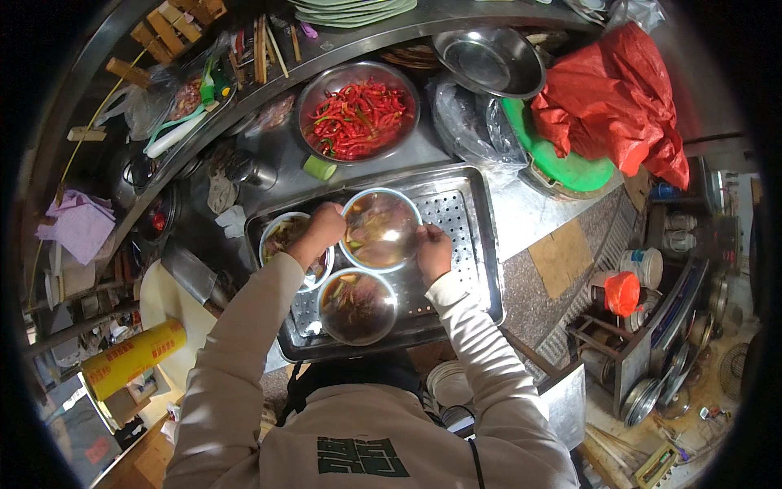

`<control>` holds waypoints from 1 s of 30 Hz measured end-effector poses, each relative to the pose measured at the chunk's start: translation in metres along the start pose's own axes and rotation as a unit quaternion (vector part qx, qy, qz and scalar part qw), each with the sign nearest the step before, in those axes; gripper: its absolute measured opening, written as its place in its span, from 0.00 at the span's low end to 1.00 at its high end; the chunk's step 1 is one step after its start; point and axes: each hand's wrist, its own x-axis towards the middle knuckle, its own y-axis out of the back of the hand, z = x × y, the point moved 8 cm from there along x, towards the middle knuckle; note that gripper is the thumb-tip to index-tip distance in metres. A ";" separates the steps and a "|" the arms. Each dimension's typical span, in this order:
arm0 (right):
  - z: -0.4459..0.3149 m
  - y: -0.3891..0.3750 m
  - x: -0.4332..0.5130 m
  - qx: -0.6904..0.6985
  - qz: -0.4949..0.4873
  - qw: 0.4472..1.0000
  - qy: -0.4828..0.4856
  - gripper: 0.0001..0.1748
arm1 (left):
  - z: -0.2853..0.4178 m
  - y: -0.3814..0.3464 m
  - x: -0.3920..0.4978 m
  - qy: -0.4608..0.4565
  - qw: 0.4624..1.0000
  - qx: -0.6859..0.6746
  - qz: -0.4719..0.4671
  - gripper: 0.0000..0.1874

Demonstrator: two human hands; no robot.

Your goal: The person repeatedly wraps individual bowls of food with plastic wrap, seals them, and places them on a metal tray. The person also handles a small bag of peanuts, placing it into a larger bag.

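Note:
Both my hands are at a pale-rimmed bowl [374,241] of broth with pieces of food in it; a shiny, taut clear layer, apparently plastic film, covers its top. My left hand [322,227] pinches the bowl's left edge and my right hand [434,249] pinches the right edge. Whether the fingers grip rim or film is too small to tell. A second bowl [281,235] of food is partly hidden beneath my left hand and wrist. Nearer my body stands a third bowl [357,308] of dark broth, also glossy on top. All three stand on a perforated metal tray [455,229].
Behind the tray stands a steel basin of red chillies [360,116], with a green cylinder [319,167] before it. A cleaver [189,266] lies on a round board [160,305] at left, near a yellow roll [134,357]. A green lid [568,162] and red bag [611,104] are at right.

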 end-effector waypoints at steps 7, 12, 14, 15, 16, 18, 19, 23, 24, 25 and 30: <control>0.010 0.006 0.000 0.049 0.012 0.998 -0.027 0.08 | 0.013 0.004 0.002 -0.056 0.992 0.113 -0.004 0.13; 0.005 0.009 -0.003 0.022 0.032 0.999 0.027 0.08 | 0.020 0.002 -0.004 -0.087 0.996 0.024 0.006 0.13; 0.006 0.011 -0.003 -0.008 0.039 0.999 0.029 0.09 | 0.017 0.000 -0.001 -0.094 0.995 0.023 0.004 0.14; 0.006 0.011 -0.002 -0.016 0.040 0.999 0.030 0.09 | 0.015 0.000 0.001 -0.090 0.995 0.034 0.005 0.13; 0.008 0.010 -0.002 0.002 0.027 0.999 0.022 0.09 | 0.013 -0.001 0.003 -0.097 0.994 0.043 0.004 0.13; 0.007 0.008 -0.001 0.045 0.008 0.999 0.019 0.09 | 0.008 -0.002 0.007 -0.091 0.995 0.047 0.006 0.13; 0.006 0.009 -0.001 -0.001 0.013 1.000 0.023 0.10 | 0.011 0.001 0.007 -0.110 0.992 0.053 0.031 0.13; -0.006 0.017 -0.011 -0.117 0.038 0.992 0.031 0.11 | 0.022 0.009 -0.004 -0.164 0.980 0.092 0.063 0.10; -0.019 0.023 -0.022 -0.218 0.058 0.970 0.091 0.12 | 0.022 0.014 -0.014 -0.158 0.975 0.131 0.085 0.13; -0.024 0.032 -0.035 -0.177 0.093 0.974 0.103 0.13 | 0.027 0.025 -0.030 -0.195 0.971 0.072 0.119 0.15; -0.004 0.086 -0.136 0.035 0.094 0.995 -0.020 0.14 | 0.014 0.059 -0.154 -0.291 0.952 -0.083 0.048 0.17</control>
